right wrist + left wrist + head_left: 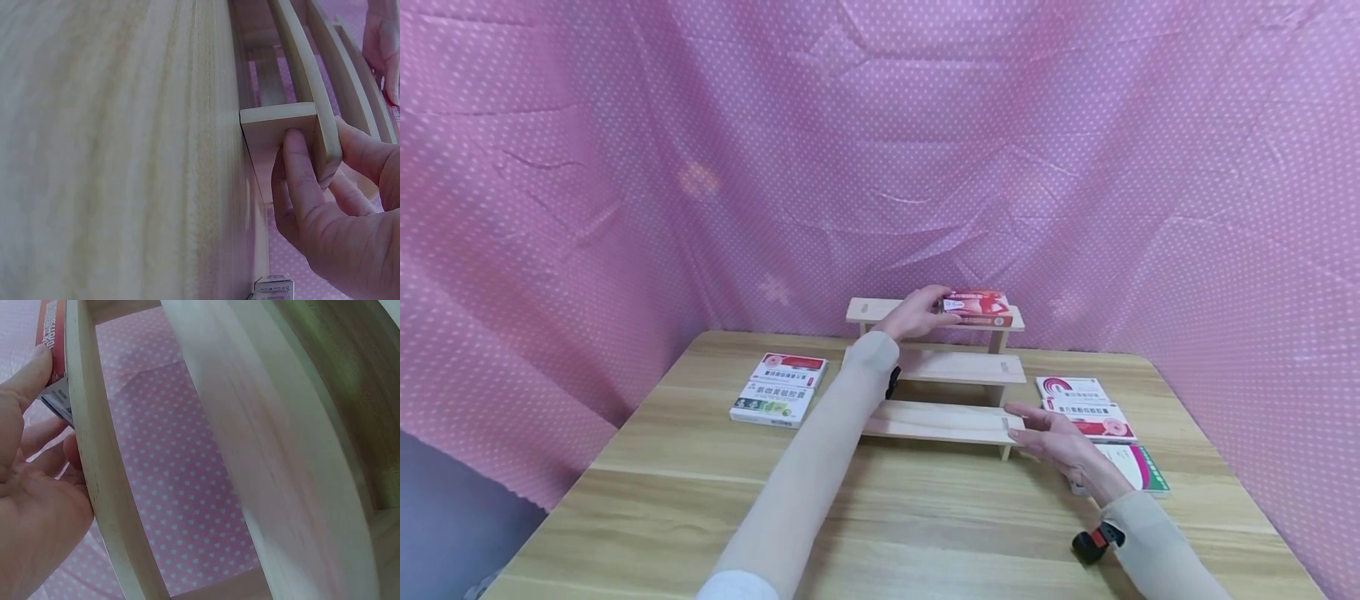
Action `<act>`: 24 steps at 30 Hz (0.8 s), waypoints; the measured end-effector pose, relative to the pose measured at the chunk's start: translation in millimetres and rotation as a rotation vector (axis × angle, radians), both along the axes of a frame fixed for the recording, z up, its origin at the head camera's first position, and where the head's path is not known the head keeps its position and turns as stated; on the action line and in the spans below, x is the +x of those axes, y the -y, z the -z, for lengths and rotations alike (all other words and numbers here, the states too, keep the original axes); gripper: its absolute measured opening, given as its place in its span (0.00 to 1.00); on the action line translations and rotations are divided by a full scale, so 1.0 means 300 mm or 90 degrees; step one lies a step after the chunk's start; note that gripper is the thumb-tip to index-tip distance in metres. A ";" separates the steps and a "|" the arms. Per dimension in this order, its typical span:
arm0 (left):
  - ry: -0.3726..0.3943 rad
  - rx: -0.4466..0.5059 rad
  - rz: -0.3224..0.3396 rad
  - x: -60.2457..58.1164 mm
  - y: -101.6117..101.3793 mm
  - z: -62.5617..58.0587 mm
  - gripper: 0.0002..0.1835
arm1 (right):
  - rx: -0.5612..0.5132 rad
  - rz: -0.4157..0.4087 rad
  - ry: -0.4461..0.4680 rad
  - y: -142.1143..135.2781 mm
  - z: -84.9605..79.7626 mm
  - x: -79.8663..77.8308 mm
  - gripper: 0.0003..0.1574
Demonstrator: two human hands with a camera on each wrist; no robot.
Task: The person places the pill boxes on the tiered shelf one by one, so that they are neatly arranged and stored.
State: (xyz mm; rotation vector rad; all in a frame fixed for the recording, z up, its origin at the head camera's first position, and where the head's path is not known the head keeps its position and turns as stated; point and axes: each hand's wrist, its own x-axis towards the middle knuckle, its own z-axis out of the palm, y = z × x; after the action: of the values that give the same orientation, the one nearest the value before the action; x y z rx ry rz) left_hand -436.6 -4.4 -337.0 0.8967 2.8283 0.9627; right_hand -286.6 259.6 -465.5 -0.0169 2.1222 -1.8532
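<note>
A three-step wooden rack (951, 367) stands on the table, its top step carrying a red medicine box (983, 305). My left hand (916, 313) pinches the left end of that box, and in the left wrist view the thumb (41, 362) lies against its printed face. Around the right end of the lowest step my right hand (1062, 443) has its fingers curled. The right wrist view shows the thumb above the board (326, 140) and a fingertip (295, 139) touching the support underneath.
White medicine boxes (778, 392) lie flat left of the rack. More boxes (1090, 408) lie to its right, partly behind my right hand, among them a green-and-white one (1150, 471). A pink dotted curtain (880, 167) hangs behind the wood-grain table (647, 483).
</note>
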 end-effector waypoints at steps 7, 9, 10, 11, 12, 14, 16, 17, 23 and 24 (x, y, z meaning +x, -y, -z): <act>0.014 0.013 -0.005 -0.002 0.006 0.005 0.36 | -0.003 0.006 0.005 0.000 0.004 -0.003 0.41; 0.016 0.015 -0.004 -0.001 0.008 0.005 0.37 | -0.002 0.008 0.005 0.000 0.005 -0.003 0.42; 0.016 0.016 -0.003 -0.002 0.007 0.005 0.38 | -0.002 0.007 0.005 0.000 0.005 -0.002 0.42; 0.016 0.017 -0.002 -0.001 0.007 0.005 0.38 | -0.002 0.006 0.005 -0.001 0.004 -0.002 0.42; 0.016 0.020 0.000 0.000 0.008 0.005 0.40 | -0.003 0.007 0.005 0.000 0.004 -0.001 0.41; 0.013 0.021 0.004 0.003 0.010 0.003 0.41 | -0.004 0.005 0.004 0.000 0.002 0.000 0.41; 0.014 0.027 0.007 0.005 0.012 0.002 0.43 | -0.008 0.001 -0.001 0.001 0.000 0.001 0.41; 0.015 0.030 0.008 0.006 0.014 0.003 0.44 | -0.009 0.002 0.000 0.001 0.000 0.001 0.41; -0.001 0.050 0.007 0.005 0.031 0.019 0.45 | -0.005 0.004 0.009 0.003 -0.005 0.003 0.41; -0.005 0.057 0.006 0.007 0.036 0.023 0.45 | -0.004 0.002 0.009 0.003 -0.005 0.003 0.41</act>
State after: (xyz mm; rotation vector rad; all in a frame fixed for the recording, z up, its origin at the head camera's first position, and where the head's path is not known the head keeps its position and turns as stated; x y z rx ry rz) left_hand -434.6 -15.2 -343.9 0.9227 2.8048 1.0940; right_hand -285.7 258.6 -464.0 -0.0010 2.1082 -1.8560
